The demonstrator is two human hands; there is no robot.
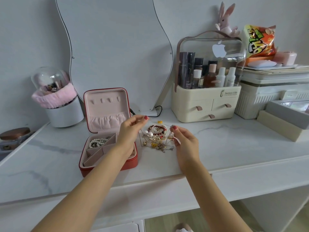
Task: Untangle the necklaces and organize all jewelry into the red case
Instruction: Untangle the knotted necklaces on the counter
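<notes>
Left hand, right hand each pinch thin chain, raised apart over pile to tease knots; case open alongside, ready.

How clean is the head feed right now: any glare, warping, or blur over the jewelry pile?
Head view: soft even light, faint shadows; wide-angle bends the table edge; glare on the clear organizer lid; jewelry pile slightly soft, fine chains barely resolved.

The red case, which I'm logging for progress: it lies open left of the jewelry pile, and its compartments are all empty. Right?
Not quite. The red case does lie open left of the jewelry pile, but its compartments are not all empty: the head view shows a pearl strand in the back-left compartment.
</notes>
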